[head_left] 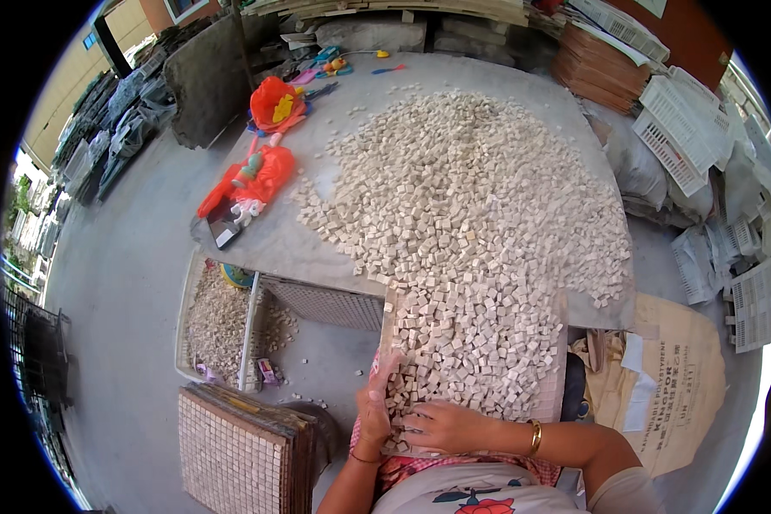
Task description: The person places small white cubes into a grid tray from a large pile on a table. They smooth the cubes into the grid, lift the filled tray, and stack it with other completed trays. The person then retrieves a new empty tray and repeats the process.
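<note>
A large heap of small beige stone cubes (480, 180) covers a grey table (283, 240). A grid tray (553, 385) leans from the table edge toward me, loaded with loose cubes (471, 343). My left hand (373, 409) grips the tray's left lower edge, thumb and fingers around it. My right hand (444, 423), with a gold bracelet on the wrist, lies flat on the cubes at the tray's lower end, fingers spread leftward.
A stack of finished mosaic sheets (240, 445) stands at lower left. Behind it sits a white crate (218, 321) of cubes and a mesh tray (325, 304). Orange plastic bags (261, 176) lie on the table's left. White trays (685, 128) and cardboard (677, 377) are at right.
</note>
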A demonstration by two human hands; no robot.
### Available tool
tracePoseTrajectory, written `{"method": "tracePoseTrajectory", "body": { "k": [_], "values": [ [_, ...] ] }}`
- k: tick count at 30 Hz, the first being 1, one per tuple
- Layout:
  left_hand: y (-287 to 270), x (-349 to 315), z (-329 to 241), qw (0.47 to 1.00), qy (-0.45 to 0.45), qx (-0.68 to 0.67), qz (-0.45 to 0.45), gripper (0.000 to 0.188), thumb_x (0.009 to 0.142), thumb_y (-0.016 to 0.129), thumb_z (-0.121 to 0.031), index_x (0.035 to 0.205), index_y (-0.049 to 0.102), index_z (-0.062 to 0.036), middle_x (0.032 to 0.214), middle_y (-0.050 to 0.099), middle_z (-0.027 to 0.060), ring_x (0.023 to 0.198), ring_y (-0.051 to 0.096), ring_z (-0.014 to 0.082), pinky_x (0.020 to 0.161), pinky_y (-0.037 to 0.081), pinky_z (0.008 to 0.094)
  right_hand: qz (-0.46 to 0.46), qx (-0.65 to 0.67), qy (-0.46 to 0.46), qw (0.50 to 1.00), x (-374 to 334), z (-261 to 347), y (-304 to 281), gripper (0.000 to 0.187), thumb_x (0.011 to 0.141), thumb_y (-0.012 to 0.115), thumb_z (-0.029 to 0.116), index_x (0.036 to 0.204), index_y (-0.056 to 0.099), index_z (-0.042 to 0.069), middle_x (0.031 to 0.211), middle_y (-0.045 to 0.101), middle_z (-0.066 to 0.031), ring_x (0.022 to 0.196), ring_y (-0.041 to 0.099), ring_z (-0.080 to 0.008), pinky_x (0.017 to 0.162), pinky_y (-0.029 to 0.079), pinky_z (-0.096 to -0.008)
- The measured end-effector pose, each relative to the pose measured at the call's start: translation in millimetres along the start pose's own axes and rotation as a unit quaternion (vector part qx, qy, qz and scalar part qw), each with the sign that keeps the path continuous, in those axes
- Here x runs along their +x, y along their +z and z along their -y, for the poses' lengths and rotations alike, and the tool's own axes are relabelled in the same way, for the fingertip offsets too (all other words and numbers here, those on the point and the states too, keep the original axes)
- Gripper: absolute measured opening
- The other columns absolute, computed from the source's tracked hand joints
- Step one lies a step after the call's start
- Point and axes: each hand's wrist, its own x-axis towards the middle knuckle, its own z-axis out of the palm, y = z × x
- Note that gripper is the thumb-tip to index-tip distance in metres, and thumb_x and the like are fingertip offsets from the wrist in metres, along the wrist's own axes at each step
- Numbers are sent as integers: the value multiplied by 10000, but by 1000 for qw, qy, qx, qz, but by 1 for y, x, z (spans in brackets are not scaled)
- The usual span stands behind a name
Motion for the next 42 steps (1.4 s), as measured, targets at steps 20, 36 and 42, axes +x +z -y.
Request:
{"method": "tracePoseTrajectory", "body": {
  "k": [20,36,42],
  "values": [
    [-4,9,-23,994,14,88,65,827,952,242,-605,1424,272,74,1453,341,225,1370,299,335,1124,190,397,-38,-34,170,984,-19,9,-29,468,830,625,268,1221,538,26,1308,481,-173,1217,461,-327,1045,353,-443],
    [-9,19,-18,979,25,144,142,836,941,258,-618,1444,257,50,1483,302,231,1389,276,350,1131,191,400,11,-41,161,986,-23,11,-16,539,880,559,295,1362,445,82,1395,439,-124,1313,380,-267,1090,276,-443],
    [-6,0,-34,980,17,161,118,847,939,256,-625,1441,259,57,1480,304,234,1385,283,349,1127,197,403,-29,22,128,991,-35,30,-2,525,857,550,249,1356,466,110,1372,469,-132,1290,426,-264,1075,322,-408]
  ]
}}
